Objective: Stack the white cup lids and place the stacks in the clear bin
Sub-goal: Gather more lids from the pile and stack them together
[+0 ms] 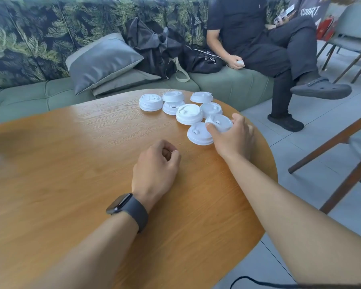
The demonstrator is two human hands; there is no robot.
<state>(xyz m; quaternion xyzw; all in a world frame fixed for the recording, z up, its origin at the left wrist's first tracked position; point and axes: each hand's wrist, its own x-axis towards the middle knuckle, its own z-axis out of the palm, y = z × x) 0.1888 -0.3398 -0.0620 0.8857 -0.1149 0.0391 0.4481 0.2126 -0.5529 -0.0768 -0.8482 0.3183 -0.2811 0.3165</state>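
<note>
— Where are the lids?

— White lids (176,108) sit in a cluster at the far right of the round wooden table (92,163), some single, some in short stacks. One stack (151,102) is at the far left of the group, another (189,114) in the middle. Each is a domed plastic disc with a raised rim and a small sip tab on top.

— And the hands?

— The right hand (231,136) grasps one lid (219,122) between thumb and fingers, tilted, its edge just over a flat lid (199,133) near the table's rim. The left hand (154,170) lies on the table with fingers curled in, gripping nothing, a dark watch (126,209) on its wrist.

— Any writing?

— "SPORT" in white on a dark item (310,11) at top right; whether it is a bag or a shirt I cannot tell. A seated person (258,38) in black is on the sofa (29,97) beyond.
</note>
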